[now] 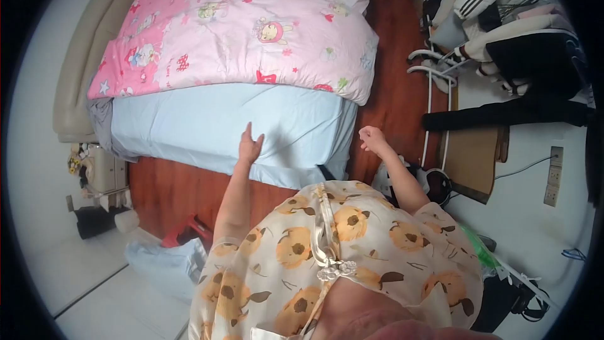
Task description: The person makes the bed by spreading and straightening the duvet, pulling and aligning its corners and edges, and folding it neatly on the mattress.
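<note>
My left hand is over the near side of the bed, its fingers stretched out and nothing in it. Below it lies a light blue fitted sheet covering the mattress, with some wrinkles; whether the hand touches it I cannot tell. My right hand is held above the floor just past the bed's right edge. Its fingers are loosely bent and a little apart, and I see nothing in them. A pink quilt with cartoon figures is spread over the far part of the bed.
A padded headboard stands at the left. To the right are a white clothes rack with hanging clothes and a cardboard piece. A bedside cabinet, a red stool-like object and pale blue fabric are at lower left.
</note>
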`<state>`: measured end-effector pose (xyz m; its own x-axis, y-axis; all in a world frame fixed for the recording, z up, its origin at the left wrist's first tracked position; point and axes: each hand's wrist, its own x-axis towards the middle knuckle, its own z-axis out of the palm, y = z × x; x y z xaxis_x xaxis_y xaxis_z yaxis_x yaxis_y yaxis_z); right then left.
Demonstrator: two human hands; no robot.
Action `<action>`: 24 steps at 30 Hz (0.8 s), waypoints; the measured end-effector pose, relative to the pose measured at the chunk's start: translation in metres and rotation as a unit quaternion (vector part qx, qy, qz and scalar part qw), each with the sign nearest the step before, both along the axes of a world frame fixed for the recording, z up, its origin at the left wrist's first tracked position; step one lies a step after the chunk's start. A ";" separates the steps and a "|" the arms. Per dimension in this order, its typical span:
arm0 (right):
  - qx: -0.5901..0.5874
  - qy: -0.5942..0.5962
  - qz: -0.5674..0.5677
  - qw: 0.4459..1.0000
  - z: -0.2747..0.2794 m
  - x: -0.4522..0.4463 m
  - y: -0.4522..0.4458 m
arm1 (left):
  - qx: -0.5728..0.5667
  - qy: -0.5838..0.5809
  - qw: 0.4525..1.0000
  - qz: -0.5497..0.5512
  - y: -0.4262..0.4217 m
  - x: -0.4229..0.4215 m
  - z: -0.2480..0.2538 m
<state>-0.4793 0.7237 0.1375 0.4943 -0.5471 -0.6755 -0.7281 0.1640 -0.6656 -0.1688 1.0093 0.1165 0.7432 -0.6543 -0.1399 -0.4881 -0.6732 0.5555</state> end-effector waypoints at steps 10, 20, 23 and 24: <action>0.047 -0.011 -0.156 0.987 -0.033 0.014 -0.091 | 0.000 0.025 0.997 0.077 -0.007 0.050 -0.018; -0.069 0.125 -0.048 0.989 -0.264 0.080 -0.300 | -0.060 0.362 0.865 0.343 -0.183 0.034 -0.057; -0.145 0.234 -0.117 0.954 -0.286 0.122 -0.333 | -0.048 0.173 0.902 0.392 -0.249 0.041 -0.094; -0.079 0.169 -0.212 0.959 -0.292 0.133 -0.344 | 0.000 -0.027 0.940 0.339 -0.259 0.046 -0.124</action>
<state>-0.3466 0.3796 -0.1547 -0.0284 -0.7598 -0.6495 -0.7968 0.4095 -0.4443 -0.1232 0.7508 -0.0071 0.9955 -0.0278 -0.0901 0.0256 -0.8397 0.5424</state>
